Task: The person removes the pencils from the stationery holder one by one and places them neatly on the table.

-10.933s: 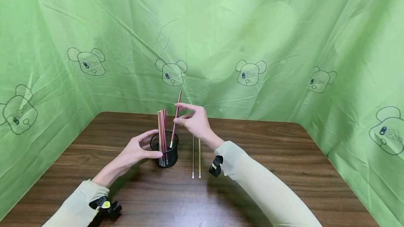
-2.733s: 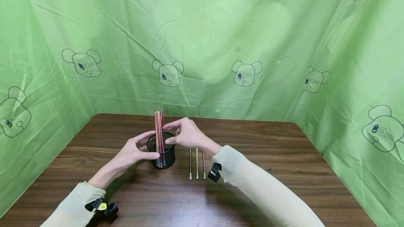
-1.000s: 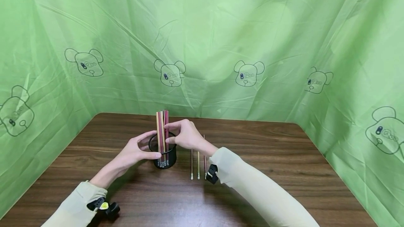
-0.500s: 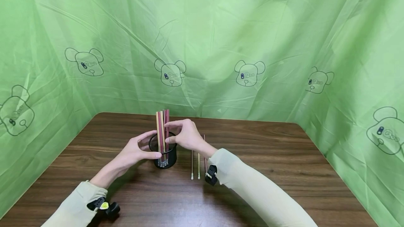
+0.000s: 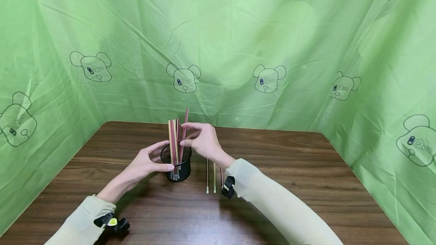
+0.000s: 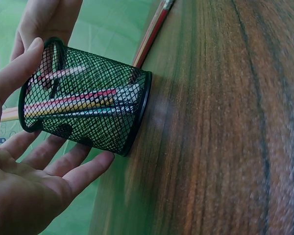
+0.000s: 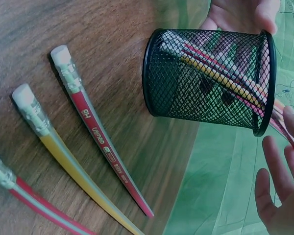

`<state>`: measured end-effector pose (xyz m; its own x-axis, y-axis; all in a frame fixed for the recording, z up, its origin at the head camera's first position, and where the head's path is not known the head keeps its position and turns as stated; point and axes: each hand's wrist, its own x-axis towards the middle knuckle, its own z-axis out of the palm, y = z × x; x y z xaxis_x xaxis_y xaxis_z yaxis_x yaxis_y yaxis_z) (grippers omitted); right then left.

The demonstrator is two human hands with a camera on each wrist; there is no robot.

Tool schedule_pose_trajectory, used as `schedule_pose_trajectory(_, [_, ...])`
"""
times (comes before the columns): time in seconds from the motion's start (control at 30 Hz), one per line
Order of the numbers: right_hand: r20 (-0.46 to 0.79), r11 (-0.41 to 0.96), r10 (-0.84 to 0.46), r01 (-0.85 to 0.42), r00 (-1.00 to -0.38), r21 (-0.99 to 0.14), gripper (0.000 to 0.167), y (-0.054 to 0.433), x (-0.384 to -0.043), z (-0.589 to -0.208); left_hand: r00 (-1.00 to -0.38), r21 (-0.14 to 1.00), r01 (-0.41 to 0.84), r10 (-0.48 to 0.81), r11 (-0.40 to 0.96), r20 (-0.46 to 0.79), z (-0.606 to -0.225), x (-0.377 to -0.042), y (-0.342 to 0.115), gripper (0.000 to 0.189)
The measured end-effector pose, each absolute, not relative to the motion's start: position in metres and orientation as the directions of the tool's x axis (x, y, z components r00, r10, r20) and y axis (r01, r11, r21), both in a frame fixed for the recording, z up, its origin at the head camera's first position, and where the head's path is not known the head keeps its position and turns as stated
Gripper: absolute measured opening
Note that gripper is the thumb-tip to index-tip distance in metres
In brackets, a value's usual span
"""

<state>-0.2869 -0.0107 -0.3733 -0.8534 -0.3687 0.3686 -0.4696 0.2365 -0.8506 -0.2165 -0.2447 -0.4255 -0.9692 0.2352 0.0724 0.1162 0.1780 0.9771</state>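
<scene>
My left hand [image 5: 144, 163] holds the black mesh pencil cup [image 5: 183, 171], thumb at the rim and fingers round its side. Several red and yellow pencils [image 5: 173, 135] stand in it, eraser ends down, leaning left. Between thumb and index finger, my right hand [image 5: 204, 141] pinches a red pencil [image 5: 186, 117], partly raised, its lower end still inside the cup. To the cup's right lie three pencils side by side, erasers towards me: one red with HB print [image 7: 103, 142], a yellow one [image 7: 78, 169] and another red striped one [image 7: 39, 208]. My right forearm hides part of them.
The cup stands on a brown wood-grain table [image 5: 163, 214]. Green cloth [image 5: 225, 41] with bear-face drawings hangs behind the table and along both sides. Black camera straps [image 5: 112, 222] sit on both wrists.
Since 10.9 seconds ago, a third pencil has come to lie on the table. In the last half second, my right hand rises with another red pencil, separating it from the bunch; the left stays put.
</scene>
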Motion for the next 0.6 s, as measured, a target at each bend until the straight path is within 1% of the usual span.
schedule_pose_trajectory(0.1, [0.378, 0.220, -0.345, -0.466, -0.859, -0.857, 0.053, -0.009, -0.287, -0.372, -0.969, 0.977, 0.117, 0.234, 0.176, 0.074, -0.426, -0.217, -0.245, 0.089])
schedule_pose_trajectory(0.27, [0.376, 0.234, -0.315, -0.455, -0.872, -0.859, 0.055, -0.007, -0.286, -0.369, -0.970, 0.978, 0.117, 0.231, 0.172, 0.075, -0.425, -0.217, -0.245, 0.090])
schedule_pose_trajectory(0.6, [0.391, 0.220, -0.319, -0.468, -0.864, -0.856, 0.055, -0.001, -0.288, -0.362, -0.971, 0.977, 0.112, 0.228, 0.181, 0.069, -0.426, -0.217, -0.245, 0.090])
